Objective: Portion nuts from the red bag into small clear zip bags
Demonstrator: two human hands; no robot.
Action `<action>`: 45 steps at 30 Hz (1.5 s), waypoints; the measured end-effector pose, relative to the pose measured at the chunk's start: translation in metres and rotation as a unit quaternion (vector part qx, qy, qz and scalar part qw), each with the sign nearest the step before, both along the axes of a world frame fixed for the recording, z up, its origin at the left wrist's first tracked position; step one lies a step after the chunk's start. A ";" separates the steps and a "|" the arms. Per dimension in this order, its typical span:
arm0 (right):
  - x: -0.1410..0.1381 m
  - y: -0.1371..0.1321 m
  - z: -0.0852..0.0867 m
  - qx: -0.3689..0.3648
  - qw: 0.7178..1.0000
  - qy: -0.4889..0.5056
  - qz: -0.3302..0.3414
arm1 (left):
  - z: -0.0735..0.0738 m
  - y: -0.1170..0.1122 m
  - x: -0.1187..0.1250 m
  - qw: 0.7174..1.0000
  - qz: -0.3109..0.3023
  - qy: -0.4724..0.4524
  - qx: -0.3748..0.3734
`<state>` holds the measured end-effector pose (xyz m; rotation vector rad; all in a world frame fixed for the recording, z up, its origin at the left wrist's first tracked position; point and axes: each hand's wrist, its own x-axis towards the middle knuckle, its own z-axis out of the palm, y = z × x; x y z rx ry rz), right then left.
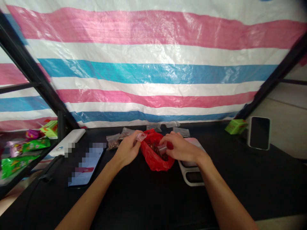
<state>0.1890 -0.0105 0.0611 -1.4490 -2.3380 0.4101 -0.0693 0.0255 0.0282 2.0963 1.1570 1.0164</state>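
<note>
A red plastic bag full of small dark brown pieces lies open on the black table. My left hand is at its left rim, fingers pinched on a small clear zip bag. My right hand reaches over the red bag's mouth, its fingers closed on another small clear piece of plastic above the contents. Several small clear bags, some filled with brown pieces, lie just behind my left hand.
A white kitchen scale sits under my right wrist. A phone lies at the left beside a white flat device. At the right stand a green box and an upright phone. Green snack packets fill the left shelf.
</note>
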 end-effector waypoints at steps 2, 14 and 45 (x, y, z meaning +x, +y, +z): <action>-0.003 0.003 -0.005 0.041 0.999 -0.010 -0.010 | -0.001 0.000 0.004 0.994 -0.012 -0.066 -0.081; -0.008 0.007 -0.014 0.019 0.999 0.029 0.034 | 0.005 -0.008 0.016 0.939 -0.012 -0.224 -0.263; -0.014 -0.003 -0.005 -0.024 0.997 -0.051 0.049 | -0.006 -0.013 0.024 0.906 -0.070 -0.263 -0.324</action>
